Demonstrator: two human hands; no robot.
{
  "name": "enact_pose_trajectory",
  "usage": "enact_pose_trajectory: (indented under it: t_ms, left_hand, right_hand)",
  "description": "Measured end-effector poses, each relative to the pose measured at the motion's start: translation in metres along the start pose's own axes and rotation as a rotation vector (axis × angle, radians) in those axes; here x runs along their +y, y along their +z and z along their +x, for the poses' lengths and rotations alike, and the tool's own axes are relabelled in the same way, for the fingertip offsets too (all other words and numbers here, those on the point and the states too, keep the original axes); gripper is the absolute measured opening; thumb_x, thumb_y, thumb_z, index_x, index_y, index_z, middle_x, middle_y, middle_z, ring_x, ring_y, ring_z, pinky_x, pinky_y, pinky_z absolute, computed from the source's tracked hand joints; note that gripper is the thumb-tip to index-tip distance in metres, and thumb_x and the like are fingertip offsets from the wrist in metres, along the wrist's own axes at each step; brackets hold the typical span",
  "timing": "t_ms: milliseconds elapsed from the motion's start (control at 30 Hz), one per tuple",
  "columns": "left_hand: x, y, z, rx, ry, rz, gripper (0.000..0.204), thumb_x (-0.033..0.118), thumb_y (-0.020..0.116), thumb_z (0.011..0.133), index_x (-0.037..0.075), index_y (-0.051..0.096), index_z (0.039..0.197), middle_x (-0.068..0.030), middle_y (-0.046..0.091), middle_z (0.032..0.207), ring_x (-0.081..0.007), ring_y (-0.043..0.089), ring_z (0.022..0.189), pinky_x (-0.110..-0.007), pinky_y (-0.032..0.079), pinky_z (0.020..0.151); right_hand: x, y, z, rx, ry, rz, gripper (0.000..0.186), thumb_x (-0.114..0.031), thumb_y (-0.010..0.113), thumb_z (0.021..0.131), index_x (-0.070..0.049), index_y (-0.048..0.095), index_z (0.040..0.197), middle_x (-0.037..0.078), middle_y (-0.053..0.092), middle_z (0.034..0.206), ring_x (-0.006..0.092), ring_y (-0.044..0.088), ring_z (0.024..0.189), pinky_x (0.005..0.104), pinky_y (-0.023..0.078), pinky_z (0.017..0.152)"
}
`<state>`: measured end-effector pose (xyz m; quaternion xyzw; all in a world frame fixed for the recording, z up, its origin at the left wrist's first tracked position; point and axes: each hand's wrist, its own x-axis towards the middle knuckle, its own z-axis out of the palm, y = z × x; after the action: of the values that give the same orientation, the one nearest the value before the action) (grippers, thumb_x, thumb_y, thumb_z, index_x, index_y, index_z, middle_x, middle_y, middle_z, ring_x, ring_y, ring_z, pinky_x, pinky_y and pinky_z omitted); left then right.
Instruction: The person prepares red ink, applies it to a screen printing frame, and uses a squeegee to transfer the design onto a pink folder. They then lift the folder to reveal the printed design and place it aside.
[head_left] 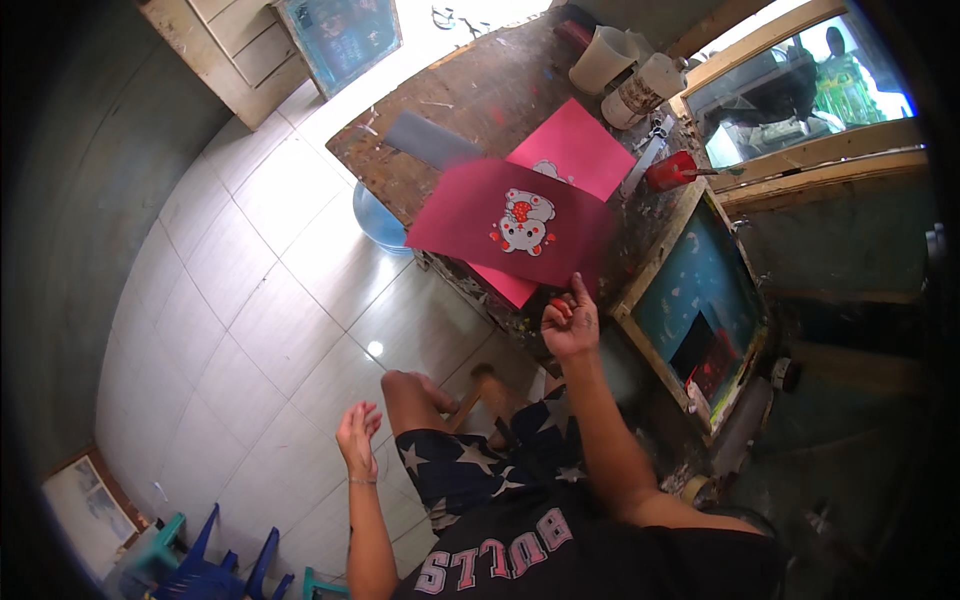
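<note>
My right hand (571, 328) pinches the near right corner of a dark pink sheet (455, 215), printed with a white cartoon bear (522, 238). The sheet is tilted above the table and its far left edge is blurred. Red stains show on the fingers of this hand. Under the sheet lie more pink sheets; a brighter one (585, 150) sticks out at the back with part of a similar print showing. My left hand (357, 437) is apart from everything, over the floor beside my knee, empty with its fingers loosely spread.
A stained wooden table (480, 85) carries a grey sheet (430, 140), a white jug (603, 60), a white bottle (640, 92) and a red cup (670, 170). At the right leans a wooden-framed printing screen (690, 270) with red ink. A blue bucket (376, 218) stands beside the table.
</note>
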<state>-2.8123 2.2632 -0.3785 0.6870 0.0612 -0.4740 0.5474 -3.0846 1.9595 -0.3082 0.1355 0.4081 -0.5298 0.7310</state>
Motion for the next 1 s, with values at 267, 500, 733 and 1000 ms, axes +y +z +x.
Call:
enact_pose_trajectory:
  t_ms: [267,500,733,1000]
  left_hand:
    - [0.011,-0.137,-0.065,0.176,-0.310,0.299,0.033,0.027,0.061,0.104,0.000,0.064,0.121,-0.0104,0.075,0.108,-0.0177,0.072,0.088,-0.027,0.054,0.074]
    - [0.325,-0.030,0.004,-0.291,0.297,0.201,0.058,0.042,0.050,0.110,-0.004,0.052,0.145,-0.0179,0.056,0.147,-0.0249,0.049,0.141,-0.037,0.035,0.121]
    - [0.526,0.055,0.121,-1.085,0.148,-0.538,0.096,0.077,0.037,0.099,-0.005,0.046,0.149,-0.0153,0.056,0.149,-0.0284,0.054,0.136,-0.047,0.041,0.115]
    - [0.742,0.102,0.249,-0.883,-0.060,-0.576,0.054,0.044,0.042,0.111,0.003,0.052,0.144,-0.0136,0.064,0.139,-0.0283,0.064,0.124,-0.043,0.053,0.105]
  right_hand:
    - [0.015,0.134,-0.070,-0.193,-0.780,-0.978,0.018,-0.011,0.070,0.097,-0.003,0.071,0.113,0.002,0.071,0.097,0.0148,0.065,0.085,0.0309,0.052,0.080]
    - [0.124,0.361,-0.122,-0.984,-0.429,-1.441,0.030,-0.009,0.058,0.096,0.005,0.064,0.121,0.008,0.068,0.105,0.0140,0.061,0.097,0.0318,0.050,0.087]
    - [0.231,0.498,-0.006,-1.018,0.028,-1.267,0.035,-0.011,0.058,0.098,0.002,0.063,0.130,0.012,0.069,0.119,0.0186,0.065,0.109,0.0314,0.053,0.095]
    - [0.296,0.595,0.118,-0.978,0.400,-1.070,0.043,-0.031,0.052,0.107,-0.002,0.059,0.138,0.011,0.070,0.123,0.0172,0.067,0.107,0.0318,0.053,0.094]
